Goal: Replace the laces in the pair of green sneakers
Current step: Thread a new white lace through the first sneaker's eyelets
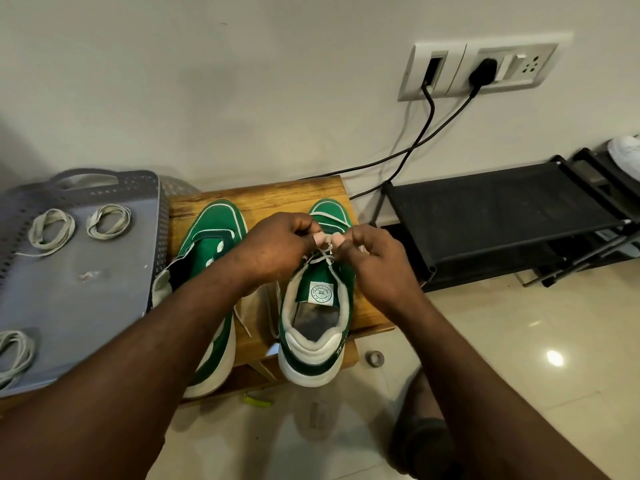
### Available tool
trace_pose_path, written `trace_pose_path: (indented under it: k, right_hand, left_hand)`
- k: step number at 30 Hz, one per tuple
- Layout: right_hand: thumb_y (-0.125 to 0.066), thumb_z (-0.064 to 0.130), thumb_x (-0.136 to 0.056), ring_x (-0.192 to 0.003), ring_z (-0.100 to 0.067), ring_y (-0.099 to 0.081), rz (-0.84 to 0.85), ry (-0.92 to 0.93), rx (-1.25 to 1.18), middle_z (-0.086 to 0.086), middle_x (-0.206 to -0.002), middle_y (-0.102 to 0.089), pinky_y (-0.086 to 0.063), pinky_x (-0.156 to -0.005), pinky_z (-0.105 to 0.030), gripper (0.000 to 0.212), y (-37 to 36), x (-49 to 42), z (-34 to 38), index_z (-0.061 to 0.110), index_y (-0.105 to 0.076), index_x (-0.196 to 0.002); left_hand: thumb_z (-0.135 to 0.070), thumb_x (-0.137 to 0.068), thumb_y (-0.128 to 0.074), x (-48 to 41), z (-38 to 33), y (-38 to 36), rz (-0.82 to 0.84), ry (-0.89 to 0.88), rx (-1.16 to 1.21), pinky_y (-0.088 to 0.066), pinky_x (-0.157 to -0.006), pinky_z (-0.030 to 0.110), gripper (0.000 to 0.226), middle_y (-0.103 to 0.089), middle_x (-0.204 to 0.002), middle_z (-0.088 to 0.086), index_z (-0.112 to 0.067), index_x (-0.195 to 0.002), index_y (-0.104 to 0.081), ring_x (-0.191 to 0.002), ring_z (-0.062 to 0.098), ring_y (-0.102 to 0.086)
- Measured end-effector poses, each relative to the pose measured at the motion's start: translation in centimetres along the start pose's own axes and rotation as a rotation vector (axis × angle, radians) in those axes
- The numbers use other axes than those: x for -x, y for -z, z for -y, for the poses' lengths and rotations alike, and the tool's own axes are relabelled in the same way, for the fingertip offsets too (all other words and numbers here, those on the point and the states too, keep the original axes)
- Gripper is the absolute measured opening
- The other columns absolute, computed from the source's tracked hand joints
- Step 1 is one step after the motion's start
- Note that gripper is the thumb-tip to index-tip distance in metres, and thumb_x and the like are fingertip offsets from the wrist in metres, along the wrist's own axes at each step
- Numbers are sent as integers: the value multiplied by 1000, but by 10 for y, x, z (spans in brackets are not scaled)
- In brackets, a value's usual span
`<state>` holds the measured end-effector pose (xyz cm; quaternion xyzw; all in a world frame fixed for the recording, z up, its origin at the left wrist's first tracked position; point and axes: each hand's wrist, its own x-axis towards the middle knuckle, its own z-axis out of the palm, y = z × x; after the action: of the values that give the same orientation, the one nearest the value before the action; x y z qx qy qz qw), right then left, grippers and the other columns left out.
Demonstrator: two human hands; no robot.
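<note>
Step in hand: working the lace [320, 259] at the top eyelets of the upright sneaker [318, 327], which stands on the right of the wooden stool [277, 195], heel near. L hand [277, 244] & R hand [377, 265] meet over the tongue, each w/ fingertips pinched on the lace, strands crossing just below. Can't tell for sure whether it's going in or coming out. The other sneaker [211, 237] lies on its side at left, no lace showing across its eyelets. Three coiled laces [51, 230] sit on the grey crate lid [104, 299], far left. Next: pass one end thru an eyelet, which needs a fine pinch & even tension on both sides.
</note>
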<state>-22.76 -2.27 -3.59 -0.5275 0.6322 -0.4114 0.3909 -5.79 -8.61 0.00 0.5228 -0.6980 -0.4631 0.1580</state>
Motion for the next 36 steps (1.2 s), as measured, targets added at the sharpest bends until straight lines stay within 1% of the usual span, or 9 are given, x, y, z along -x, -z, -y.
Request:
trace_pose_path:
  k: [5,7,11,16,19,24,29,33,36]
  right_hand:
    - [-49,19,-101,-78,-20,-59,61,105,-995,-6,-76,-60,-52,-84,-36,28,31,3,14,9,-63,-79]
    - [-48,19,-105,-70,-17,-54,17,107,-1101,-4,-71,-57,-50,-74,-31,29,40,5,18,9,-58,-79]
    - [-48,20,-106,-54,-9,-42,-72,88,-689,4,-62,-52,-36,-55,-27,27,36,6,16,13,-64,-85]
    - [-54,17,-108,-51,-5,-41,56,74,-368,2,-60,-51,-35,-50,-18,28,15,8,14,0,-67,-89]
    - [-54,16,-108,-51,-4,-42,50,60,-328,-1,-60,-51,-38,-52,-15,33,13,7,12,-9,-64,-90]
    - [-49,20,-111,-54,-8,-43,92,65,-321,-5,-65,-54,-37,-53,-18,32,14,6,12,5,-68,-91]
    - [-48,20,-110,-56,-7,-44,69,50,-416,2,-64,-55,-36,-52,-17,31,21,6,12,10,-68,-89]
    - [-48,19,-110,-54,-7,-44,87,30,-356,-1,-64,-55,-37,-52,-16,31,11,5,11,6,-67,-90]
    - [-51,21,-110,-56,-7,-46,91,28,-322,-3,-64,-56,-38,-54,-15,31,5,3,10,7,-69,-88]
  left_hand:
    - [-25,-102,-65,-8,16,17,-136,129,-287,-48,-69,30,11,-72,-96,-4,-28,-95,-72,-86,14,-64]
    - [-25,-103,-64,-9,19,19,-137,142,-308,-50,-74,31,10,-72,-104,-1,-26,-103,-73,-89,16,-65]
    - [-25,-99,-69,-4,10,12,-190,-61,-247,-47,-87,33,24,-56,-125,-5,-36,-121,-70,-109,16,-58]
    - [-27,-102,-64,7,-12,0,-79,-386,-171,-39,-105,44,27,-58,-129,-19,-40,-125,-68,-129,18,-44]
    - [-31,-101,-65,6,-9,1,-57,-374,-243,-41,-104,47,15,-63,-124,-18,-40,-113,-67,-124,17,-44]
    - [-37,-99,-66,3,-7,13,-118,-355,-358,-45,-100,50,4,-67,-110,-14,-35,-99,-69,-116,18,-50]
    - [-40,-100,-65,2,8,44,-330,-23,-752,-45,-99,51,16,-61,-128,-1,-30,-111,-71,-125,30,-43]
    - [-46,-100,-61,11,-2,33,-113,-275,-540,-33,-110,44,37,-46,-149,-14,-45,-137,-62,-138,22,-27]
    - [-43,-102,-58,10,-10,14,-48,-379,-480,-33,-105,39,26,-55,-138,-21,-39,-124,-71,-131,18,-31]
